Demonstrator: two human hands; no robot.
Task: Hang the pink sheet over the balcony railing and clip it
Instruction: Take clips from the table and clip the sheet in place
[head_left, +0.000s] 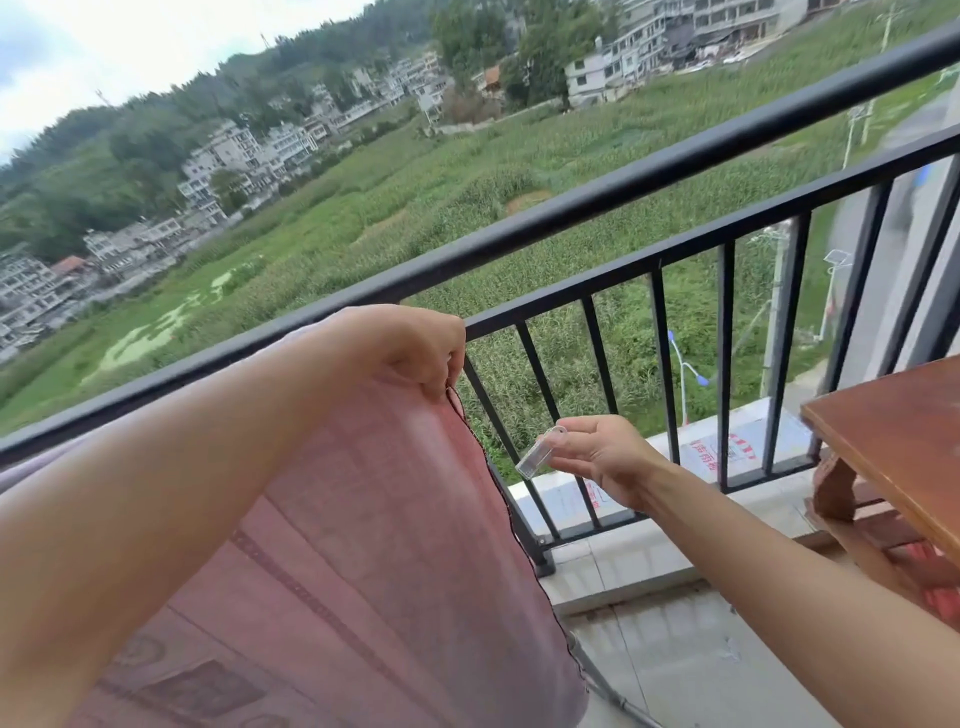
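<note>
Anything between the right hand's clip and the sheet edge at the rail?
Nothing visible: only open air between the clip and the edge of the pink sheet. The left hand pinches that edge by the railing, possibly crowding the clipping spot.

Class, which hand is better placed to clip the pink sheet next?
Right: the right hand pinches the clear clip near the pink sheet; the left hand is busy gripping its edge at the railing.
</note>
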